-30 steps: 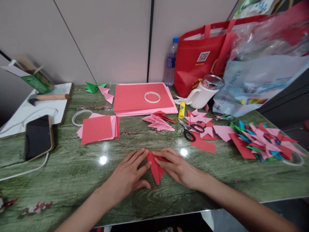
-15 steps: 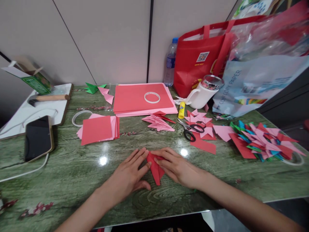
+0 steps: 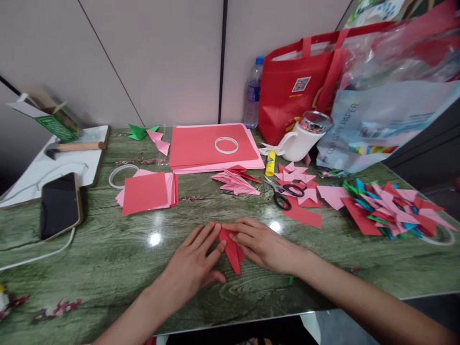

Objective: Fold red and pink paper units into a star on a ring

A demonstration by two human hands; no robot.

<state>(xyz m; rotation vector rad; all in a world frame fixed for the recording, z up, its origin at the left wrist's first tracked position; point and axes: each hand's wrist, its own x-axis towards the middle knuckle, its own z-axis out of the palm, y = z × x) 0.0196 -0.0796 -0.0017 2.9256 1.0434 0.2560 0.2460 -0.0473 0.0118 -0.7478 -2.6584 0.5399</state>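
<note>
A folded piece of red paper (image 3: 233,254) lies on the tabletop near its front edge, a narrow point toward me. My left hand (image 3: 196,254) rests flat at its left side, fingers stretched and thumb apart, with fingertips touching the paper's upper left edge. From the other side my right hand (image 3: 264,244) presses the paper down with bent fingers held together; its thumb is mostly hidden. Part of the paper is covered by these fingers. Beyond the hands are pink and red folded pieces (image 3: 237,181) and black-handled scissors (image 3: 282,199).
Square red and pink sheets (image 3: 145,194) and a tape roll (image 3: 117,178) lie left, near a phone (image 3: 61,206). Larger sheets (image 3: 201,148) are behind. A glue stick (image 3: 270,164), white mug (image 3: 302,141), red bag (image 3: 287,91) and colourful folded pile (image 3: 391,208) stand or lie right.
The view has shifted very slightly. Both hands stay on the red paper, and its lower point sits a little farther right. My right fingers have moved slightly across it.
</note>
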